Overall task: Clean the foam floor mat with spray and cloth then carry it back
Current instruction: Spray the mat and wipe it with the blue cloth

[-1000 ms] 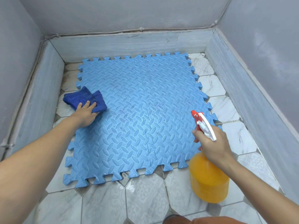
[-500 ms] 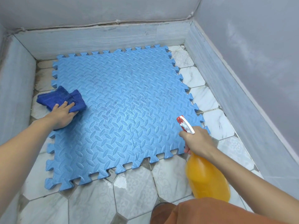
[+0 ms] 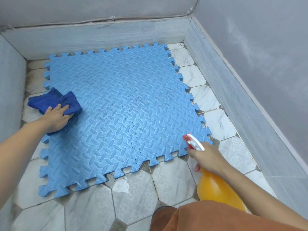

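Observation:
A light-blue foam floor mat (image 3: 120, 117) of interlocking tiles lies flat on the tiled floor, with faint wet speckles near its middle. My left hand (image 3: 55, 118) presses a crumpled dark-blue cloth (image 3: 53, 100) onto the mat's left edge. My right hand (image 3: 205, 156) grips the neck of an orange spray bottle (image 3: 215, 189) with a red and white trigger head (image 3: 193, 142), held low by the mat's near right corner, nozzle pointing towards the mat.
Grey marble-patterned floor tiles (image 3: 133, 194) surround the mat. Low grey skirting and walls close in at the left, far side (image 3: 100, 35) and right (image 3: 250, 105). My knee in orange-brown fabric (image 3: 208, 217) shows at the bottom.
The spray bottle has dropped lower and nearer to the mat's near right corner. My view has shifted rightward. The left hand stays on the cloth at the mat's left edge.

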Tool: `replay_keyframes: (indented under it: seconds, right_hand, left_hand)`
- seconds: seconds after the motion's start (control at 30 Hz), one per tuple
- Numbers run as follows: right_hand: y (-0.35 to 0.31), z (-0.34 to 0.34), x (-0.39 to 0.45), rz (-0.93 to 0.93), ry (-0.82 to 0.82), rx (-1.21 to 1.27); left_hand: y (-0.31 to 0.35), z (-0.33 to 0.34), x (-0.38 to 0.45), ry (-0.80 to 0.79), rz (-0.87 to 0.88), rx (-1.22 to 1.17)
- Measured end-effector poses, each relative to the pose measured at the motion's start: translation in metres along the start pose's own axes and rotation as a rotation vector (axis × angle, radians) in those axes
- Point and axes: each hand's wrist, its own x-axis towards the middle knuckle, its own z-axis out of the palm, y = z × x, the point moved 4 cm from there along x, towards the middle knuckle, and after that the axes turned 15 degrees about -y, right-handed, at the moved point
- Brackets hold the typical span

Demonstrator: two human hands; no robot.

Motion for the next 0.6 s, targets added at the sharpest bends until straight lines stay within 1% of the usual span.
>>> replay_keyframes:
  seconds: [0.1, 0.13, 0.23, 0.33, 0.4, 0.5, 0.57, 0.6]
  right_hand:
    - [0.000, -0.032, -0.001, -0.001, 0.209, 0.115]
    - [-0.001, -0.043, -0.001, -0.012, 0.264, 0.109]
    - [-0.004, -0.073, 0.002, -0.074, 0.405, -0.013]
    - [0.000, -0.101, 0.000, -0.155, 0.556, -0.005]
    - [0.007, -0.117, -0.007, -0.244, 0.711, 0.085]
    - [0.031, -0.130, -0.022, -0.417, 0.929, 0.365]
    - [0.053, -0.130, -0.027, -0.443, 1.036, 0.505]
    - [0.061, -0.128, -0.028, -0.430, 1.062, 0.533]
  left_hand:
    - [-0.008, 0.001, 0.003, -0.012, -0.004, -0.020]
    - [-0.011, 0.001, 0.006, -0.008, 0.001, -0.028]
    - [-0.014, 0.002, 0.011, -0.013, -0.016, -0.050]
    - [-0.011, 0.002, 0.011, 0.023, -0.019, -0.060]
    - [-0.010, 0.003, 0.012, 0.039, -0.014, -0.057]
    - [-0.008, 0.004, 0.012, 0.034, -0.008, -0.074]
    - [-0.006, 0.003, 0.014, 0.066, 0.003, -0.063]
    - [-0.005, 0.004, 0.012, 0.064, 0.009, -0.055]
